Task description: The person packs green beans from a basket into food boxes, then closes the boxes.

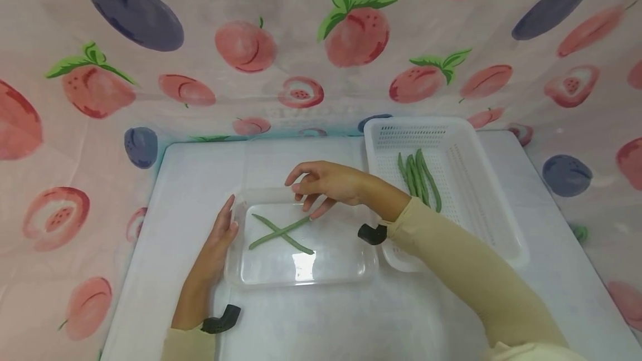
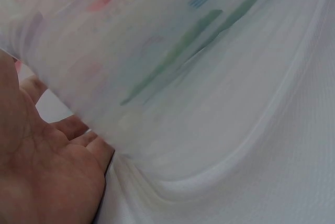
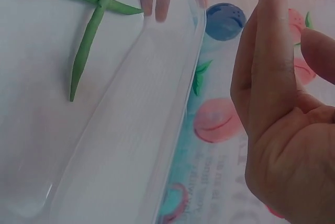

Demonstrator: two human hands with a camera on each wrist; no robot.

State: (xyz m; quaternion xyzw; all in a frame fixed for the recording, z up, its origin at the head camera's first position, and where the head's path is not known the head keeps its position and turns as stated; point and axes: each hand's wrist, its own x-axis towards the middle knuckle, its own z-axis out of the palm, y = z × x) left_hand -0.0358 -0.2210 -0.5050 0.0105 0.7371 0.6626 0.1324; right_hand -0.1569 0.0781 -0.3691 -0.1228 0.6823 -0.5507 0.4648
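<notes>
A makeshift recording booth: a fruit-printed cloth walls in a small white table; no room visible.

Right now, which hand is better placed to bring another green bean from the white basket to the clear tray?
Probably the right hand: it hovers empty over the clear tray, beside the white basket. The left hand rests flat against the tray's far side.

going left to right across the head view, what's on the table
left hand → clear plastic tray holding two crossed green beans, with the right hand above it → white perforated basket holding a bunch of green beans
</notes>
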